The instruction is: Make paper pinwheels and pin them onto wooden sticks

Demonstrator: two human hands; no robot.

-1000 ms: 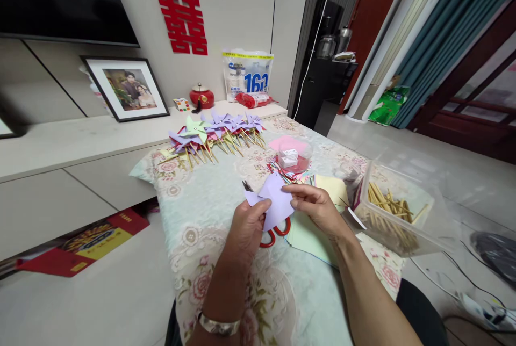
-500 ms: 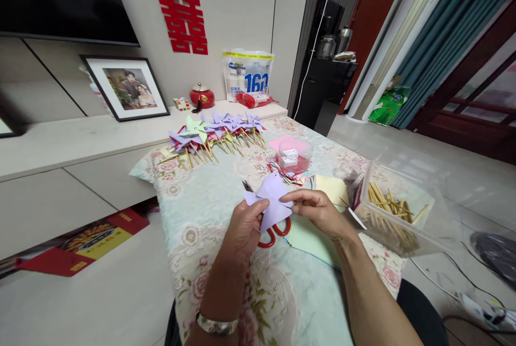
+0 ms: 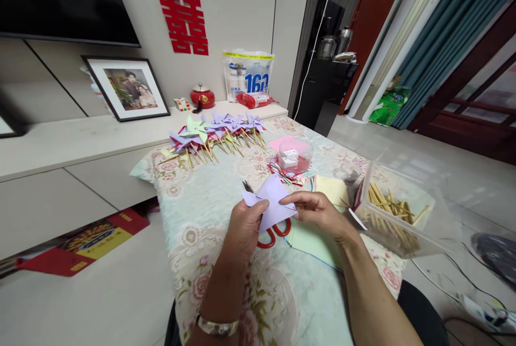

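A square of lilac paper [image 3: 274,201], cut in from its corners, is held above the table between my two hands. My left hand [image 3: 246,223] pinches its left side, thumb on top. On the paper's right side, the thumb and forefinger of my right hand [image 3: 316,211] close on a cut flap. Below the paper lie red-handled scissors [image 3: 267,239], their blades partly covered by it. Under my right forearm is a stack of pale green paper [image 3: 312,241], with yellow paper [image 3: 332,190] behind it.
Finished pinwheels on sticks [image 3: 217,131] lie at the table's back left. A clear round tub [image 3: 296,155] stands on patterned paper pieces [image 3: 282,173]. To the right is a plastic box [image 3: 397,236] of sticks [image 3: 389,201]. Cables [image 3: 471,276] run across the floor.
The fingers of my right hand have shifted slightly on the paper, and its right flap now reaches a little farther right. My left hand keeps its pinch.
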